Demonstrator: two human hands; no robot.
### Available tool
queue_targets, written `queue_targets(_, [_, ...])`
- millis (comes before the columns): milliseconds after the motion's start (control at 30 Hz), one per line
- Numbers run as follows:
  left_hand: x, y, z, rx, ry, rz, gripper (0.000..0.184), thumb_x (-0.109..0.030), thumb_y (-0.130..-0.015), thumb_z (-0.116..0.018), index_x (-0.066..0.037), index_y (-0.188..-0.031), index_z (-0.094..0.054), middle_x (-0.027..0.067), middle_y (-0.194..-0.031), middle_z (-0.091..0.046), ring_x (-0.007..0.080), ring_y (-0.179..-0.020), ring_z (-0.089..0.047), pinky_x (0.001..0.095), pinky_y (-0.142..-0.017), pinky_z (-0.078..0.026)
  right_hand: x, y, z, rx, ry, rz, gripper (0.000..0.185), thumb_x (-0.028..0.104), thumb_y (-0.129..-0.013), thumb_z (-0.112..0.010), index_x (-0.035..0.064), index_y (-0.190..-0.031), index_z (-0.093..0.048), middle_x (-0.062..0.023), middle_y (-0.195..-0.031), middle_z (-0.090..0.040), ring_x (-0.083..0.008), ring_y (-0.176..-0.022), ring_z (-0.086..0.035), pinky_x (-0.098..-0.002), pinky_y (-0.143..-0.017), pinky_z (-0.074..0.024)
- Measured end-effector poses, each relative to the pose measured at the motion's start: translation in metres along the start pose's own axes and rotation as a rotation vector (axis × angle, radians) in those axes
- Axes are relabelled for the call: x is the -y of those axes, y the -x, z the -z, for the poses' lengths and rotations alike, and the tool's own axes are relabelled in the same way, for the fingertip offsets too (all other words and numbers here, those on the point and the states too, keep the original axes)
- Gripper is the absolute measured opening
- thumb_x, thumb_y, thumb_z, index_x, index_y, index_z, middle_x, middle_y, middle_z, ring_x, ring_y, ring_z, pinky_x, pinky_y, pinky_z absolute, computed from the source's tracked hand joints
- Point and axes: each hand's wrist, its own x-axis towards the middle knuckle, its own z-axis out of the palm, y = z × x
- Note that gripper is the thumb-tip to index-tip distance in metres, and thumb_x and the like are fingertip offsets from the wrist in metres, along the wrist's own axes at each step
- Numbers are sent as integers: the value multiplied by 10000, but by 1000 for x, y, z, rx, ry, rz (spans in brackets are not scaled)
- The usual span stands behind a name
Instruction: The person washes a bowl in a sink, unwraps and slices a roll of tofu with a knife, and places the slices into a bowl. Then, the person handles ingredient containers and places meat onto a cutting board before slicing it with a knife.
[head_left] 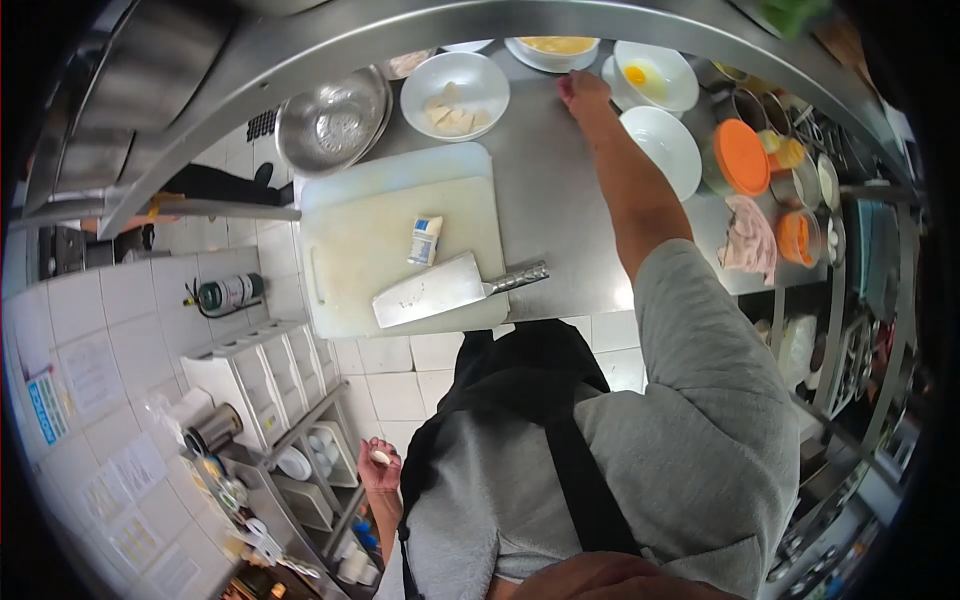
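Note:
My right hand [584, 92] reaches to the far side of the steel counter, its fingers curled between a white bowl with yellow contents [552, 66] and a white bowl holding a raw egg [682, 82]. What it grips, if anything, is hidden. Low at my left side, my left hand [379, 466] is curled around a small white piece [380, 457], too small to name surely. A cleaver [432, 291] lies across the front of the cutting board [400, 215], its handle over the counter. Beside the blade rests a small white-and-blue packet [425, 240].
A white bowl with pale chunks [447, 122] and steel bowls [333, 122] stand behind the board. To the right are a white bowl [662, 150], an orange-lidded container [742, 158] and a pink cloth [750, 240]. A steel shelf edge [420, 25] crosses above the counter.

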Motion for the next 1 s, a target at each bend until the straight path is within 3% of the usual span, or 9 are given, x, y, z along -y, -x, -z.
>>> queue_targets(33, [11,5,-21,28,-18,2,310,-401,-1043,-639,-98,-980,-652,43,-843,-668,256,-855,-701,360,-681,-595,47,54,-16,-167,-342,-222,145,41,-1007,-659,-26,-1129,-614,-154,-967,-694,-257,-794,-713,-334,-626,-594])
queue_targets(133, [37,7,-113,44,-178,8,265,-344,-1039,-651,-81,-1007,-658,54,-849,-675,244,-829,-702,344,-662,-579,54,59,-19,-189,-270,-194,160,13,-989,-675,-25,-1131,-611,-161,-968,-694,-258,-792,-711,-334,-625,-588])
queue_targets(267, [67,-11,-260,455,-646,74,236,-236,-1023,-658,-33,-1135,-704,43,-898,-667,188,-820,-694,317,-693,-538,59,70,-25,-136,-143,-175,177,106,-1023,-629,-41,-1116,-596,-162,-925,-703,-257,-841,-706,-323,-642,-598])
queue_targets(400, [120,-24,-367,636,-801,330,294,-301,-1025,-682,-91,-1226,-721,15,-924,-669,146,-824,-694,249,-688,-506,66,81,-35,-209,-150,-161,175,44,-1000,-634,-54,-1140,-595,-175,-939,-700,-249,-843,-706,-318,-637,-598])
queue_targets(533, [175,-46,-399,625,-701,469,358,-310,-1029,-679,-93,-1314,-677,8,-926,-658,152,-832,-675,278,-679,-512,67,68,-37,-270,-231,-186,246,-37,-957,-647,-36,-1196,-594,-188,-1024,-679,-293,-817,-713,-363,-655,-592])
queue_targets(600, [188,-51,-405,547,-625,578,357,-318,-1036,-674,-131,-1340,-666,-6,-922,-641,136,-840,-665,242,-639,-504,65,64,-35,-253,-234,-187,246,-33,-957,-643,-37,-1198,-595,-186,-1027,-678,-292,-820,-715,-366,-663,-597])
queue_targets(733, [198,-67,-410,573,-449,610,328,-349,-1033,-679,-154,-1297,-686,-14,-927,-629,132,-842,-655,221,-627,-509,68,71,-33,-181,-154,-172,239,-25,-960,-637,-38,-1196,-602,-184,-1039,-677,-294,-823,-720,-376,-677,-609])
queue_targets(933, [203,-75,-414,418,-245,583,296,-362,-1033,-681,-146,-1234,-660,-4,-887,-636,160,-779,-639,251,-577,-486,71,70,-34,-190,-92,-170,230,-22,-955,-642,-28,-1182,-607,-180,-1020,-669,-284,-789,-710,-385,-641,-596])
queue_targets(1000, [208,-81,-410,390,-173,569,283,-407,-1018,-698,-143,-1098,-633,8,-864,-640,181,-782,-642,260,-568,-482,-42,-134,22,60,660,297,205,-35,-940,-627,-16,-1144,-620,-159,-1006,-662,-265,-790,-689,-362,-612,-576])
